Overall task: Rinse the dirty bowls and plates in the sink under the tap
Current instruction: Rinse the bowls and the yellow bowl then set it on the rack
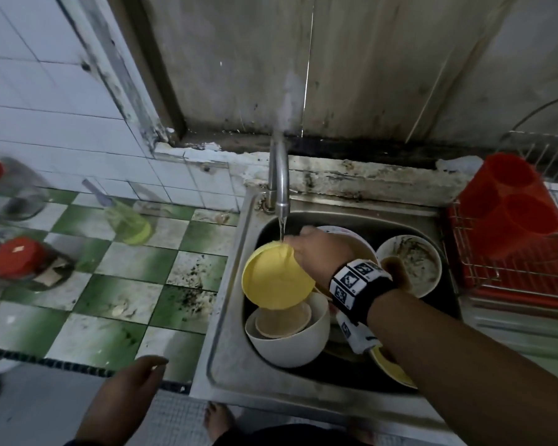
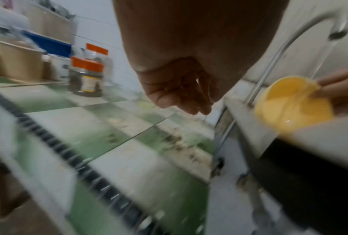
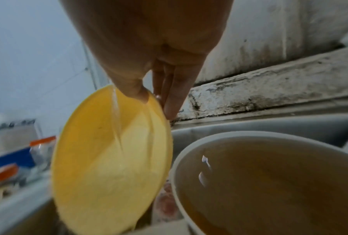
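Right hand (image 1: 319, 252): grip closed on the rim of the yellow bowl (image 1: 276, 278), thumb inside the wall, fingers (image 3: 172, 101) down the outside. I hold the bowl tilted over the sink (image 1: 226, 320), its mouth turned to my left, directly under the tap (image 1: 279, 185). Water (image 1: 282, 227) runs from the spout onto the upper rim beside my thumb and sheets down the inner wall, draining off the low edge into the stacked white bowls (image 1: 287, 336) below.

Left hand (image 1: 132, 384): grip relaxed, fingers loosely hanging, holding nothing, off the front-left corner of the sink above the tiled table (image 1: 126, 284).

Step in hand, by my judgement: rinsing one bowl, early in the job. A soiled white plate (image 1: 409, 263) lies at the sink's right, a bowl of brown liquid (image 3: 269, 182) sits just beside my bowl, and another yellow dish (image 1: 390, 368) lies under my forearm.

Next move calls for turning the bowl so the stream reaches the rest of the wall, then setting it aside, probably in the red rack (image 1: 512, 262), and taking up the next piece.

Writing: none legible. Jars with orange lids (image 2: 86, 76) carry a label, too blurred to read. My wristband (image 1: 356, 278) shows black-and-white marker squares only.
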